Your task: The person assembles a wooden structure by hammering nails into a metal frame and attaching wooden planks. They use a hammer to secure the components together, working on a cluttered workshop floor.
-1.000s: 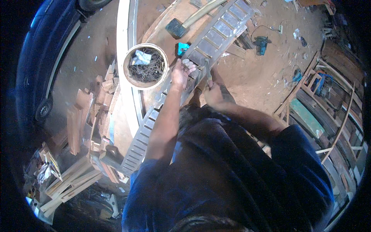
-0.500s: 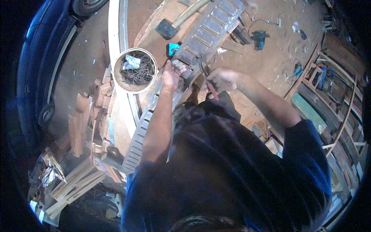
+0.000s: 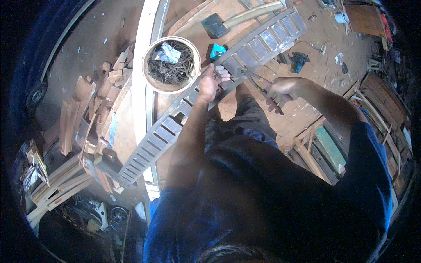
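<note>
Across the bench runs a long grey slotted beam [image 3: 151, 142]. My left hand [image 3: 211, 83] lies over its middle with the fingers curled; a thin dark piece shows near the fingertips, too small to name. My right hand [image 3: 281, 93] grips pincers [image 3: 258, 79] by their reddish handles. The pincers' dark jaws touch or hover just above the beam, right of my left fingertips; which of the two cannot be told. Left of my left hand stands a round pale bucket [image 3: 146, 74] full of dark, tangled, nail-like metal pieces [image 3: 175, 68], with a crumpled light wrapper on top.
A teal tape measure [image 3: 217, 51] and a mallet [image 3: 215, 26] with a wooden handle lie beyond the bucket. A dark power tool [image 3: 299, 62] with a cord sits on the ground at right. Wood offcuts [image 3: 79, 114] pile up at left, and timber frames [image 3: 324, 149] stand at right.
The view has shifted, so the bench things appear further right and more of the beam's near end shows. The pincers have tilted, their handles pointing further right. My left hand stays on the beam.
</note>
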`<state>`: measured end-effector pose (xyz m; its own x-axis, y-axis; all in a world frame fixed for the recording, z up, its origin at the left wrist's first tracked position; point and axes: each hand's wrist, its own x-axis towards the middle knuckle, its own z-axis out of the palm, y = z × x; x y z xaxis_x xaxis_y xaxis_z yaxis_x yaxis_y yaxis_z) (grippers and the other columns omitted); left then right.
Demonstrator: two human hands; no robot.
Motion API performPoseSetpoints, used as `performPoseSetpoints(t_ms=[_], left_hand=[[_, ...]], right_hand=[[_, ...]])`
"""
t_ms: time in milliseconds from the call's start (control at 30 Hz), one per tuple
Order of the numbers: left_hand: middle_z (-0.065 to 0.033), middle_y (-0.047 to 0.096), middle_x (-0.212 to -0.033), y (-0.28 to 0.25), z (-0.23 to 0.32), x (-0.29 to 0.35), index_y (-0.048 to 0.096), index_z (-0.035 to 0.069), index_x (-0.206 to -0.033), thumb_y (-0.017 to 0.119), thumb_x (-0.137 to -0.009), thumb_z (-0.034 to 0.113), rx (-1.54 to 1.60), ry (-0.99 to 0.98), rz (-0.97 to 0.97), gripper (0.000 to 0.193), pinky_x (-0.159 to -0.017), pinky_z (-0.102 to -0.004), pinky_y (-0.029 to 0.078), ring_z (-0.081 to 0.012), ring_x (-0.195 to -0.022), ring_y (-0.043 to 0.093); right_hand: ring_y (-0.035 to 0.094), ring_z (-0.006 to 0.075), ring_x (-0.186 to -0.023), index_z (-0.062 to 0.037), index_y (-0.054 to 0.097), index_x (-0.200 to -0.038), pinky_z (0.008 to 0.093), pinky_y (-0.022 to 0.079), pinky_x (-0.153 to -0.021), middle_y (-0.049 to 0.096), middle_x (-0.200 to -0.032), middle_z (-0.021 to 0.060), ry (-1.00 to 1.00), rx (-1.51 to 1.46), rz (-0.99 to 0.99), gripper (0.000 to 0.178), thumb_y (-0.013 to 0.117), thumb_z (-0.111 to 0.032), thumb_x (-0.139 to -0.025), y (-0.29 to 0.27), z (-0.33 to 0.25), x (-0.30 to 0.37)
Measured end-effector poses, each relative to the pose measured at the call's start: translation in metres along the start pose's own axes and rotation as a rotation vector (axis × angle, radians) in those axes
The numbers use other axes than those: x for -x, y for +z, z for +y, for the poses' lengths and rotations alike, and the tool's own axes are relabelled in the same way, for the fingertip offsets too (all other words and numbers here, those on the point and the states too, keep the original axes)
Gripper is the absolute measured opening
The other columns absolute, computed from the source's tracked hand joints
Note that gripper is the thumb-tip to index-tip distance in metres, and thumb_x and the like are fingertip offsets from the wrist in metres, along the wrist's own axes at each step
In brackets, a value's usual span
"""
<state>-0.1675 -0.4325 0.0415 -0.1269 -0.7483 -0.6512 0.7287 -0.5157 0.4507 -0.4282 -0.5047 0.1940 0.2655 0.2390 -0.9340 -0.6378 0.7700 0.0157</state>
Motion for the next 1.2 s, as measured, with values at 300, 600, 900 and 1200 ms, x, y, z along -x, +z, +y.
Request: performPoseSetpoints(t_ms=[300, 600, 900, 1200], left_hand=[[-0.0191, 0.067, -0.092, -0.007, -0.001, -0.009, 0.058, -0.008, -0.111, 0.041, -0.108, 0.035, 0.021, -0.036, -0.014, 0.047, -0.08, -0.0423, 0.06, -0.0313, -0.086, 0.07], [-0.0168, 0.068, -0.091, 0.001, 0.006, 0.002, 0.06, -0.007, -0.109, 0.042, -0.108, 0.036, -0.023, -0.052, 0.02, 0.046, -0.077, -0.0401, 0.061, -0.0292, -0.083, 0.07], [-0.0178, 0.069, -0.091, -0.006, 0.004, -0.003, 0.059, -0.007, -0.11, 0.036, -0.108, 0.036, -0.084, 0.026, -0.025, 0.048, -0.076, -0.04, 0.061, -0.0276, -0.08, 0.07], [-0.0101, 0.063, -0.086, -0.005, -0.005, 0.0, 0.058, 0.0, -0.097, 0.042, -0.107, 0.036, 0.134, 0.051, -0.05, 0.041, -0.074, -0.038, 0.057, -0.0235, -0.075, 0.065]], right_hand=[[0.068, 0.0413, -0.084, -0.0014, 0.055, -0.113, 0.0531, 0.053, -0.071, 0.067, -0.093, 0.0261, -0.115, 0.673, 0.674, 0.03, 0.047, -0.029, -0.102, 0.092, 0.067, -0.08], [0.066, 0.0467, -0.09, -0.0032, 0.058, -0.114, 0.0564, 0.05, -0.08, 0.067, -0.093, 0.027, -0.54, 0.828, 0.897, 0.025, 0.052, -0.022, -0.099, 0.065, 0.087, -0.02], [0.065, 0.0362, -0.047, -0.0046, 0.058, -0.125, 0.042, 0.054, -0.041, 0.066, -0.078, 0.0273, -0.126, 1.137, 0.621, 0.034, 0.045, -0.011, -0.094, 0.022, -0.02, 0.027], [0.07, 0.0339, -0.063, 0.0054, 0.045, -0.139, 0.0484, 0.058, -0.045, 0.066, -0.084, 0.0296, 0.142, 1.35, 0.465, 0.05, 0.047, -0.016, -0.094, 0.062, -0.082, 0.029]])
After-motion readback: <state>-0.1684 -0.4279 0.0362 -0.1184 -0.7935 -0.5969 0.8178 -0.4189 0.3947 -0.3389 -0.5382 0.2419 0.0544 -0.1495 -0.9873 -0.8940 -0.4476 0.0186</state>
